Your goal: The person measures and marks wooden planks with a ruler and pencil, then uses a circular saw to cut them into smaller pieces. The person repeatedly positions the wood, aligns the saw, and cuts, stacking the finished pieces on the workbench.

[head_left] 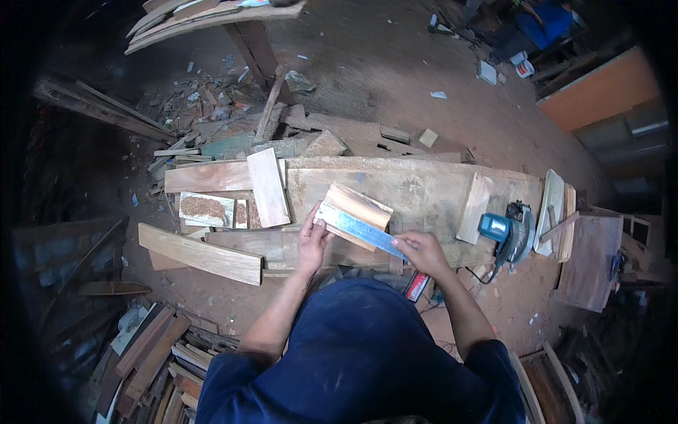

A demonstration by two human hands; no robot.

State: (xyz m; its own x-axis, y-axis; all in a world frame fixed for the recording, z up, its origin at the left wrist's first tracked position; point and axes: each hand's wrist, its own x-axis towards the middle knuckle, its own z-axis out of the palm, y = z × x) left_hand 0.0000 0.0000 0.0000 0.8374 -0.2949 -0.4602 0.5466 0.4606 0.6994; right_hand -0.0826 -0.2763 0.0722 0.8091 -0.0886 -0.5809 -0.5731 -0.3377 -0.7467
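Note:
A flat metal ruler (360,228), shiny with a bluish glare, lies slantwise over a short wooden block (361,201) above the workbench. My left hand (311,244) is closed around the ruler's left end, with the thumb on top, beside the block's left edge. At the other end, my right hand (422,254) pinches the ruler between thumb and fingers. Part of the block is hidden under the ruler. Below my right hand is a red and dark object (417,285), whose kind I cannot make out.
The long wooden bench (424,185) holds several loose boards (268,187) on its left. A teal circular saw (505,230) rests at its right end, near upright planks (551,212). Scrap wood (159,346) is piled at lower left. Far off at upper right is a person (547,25).

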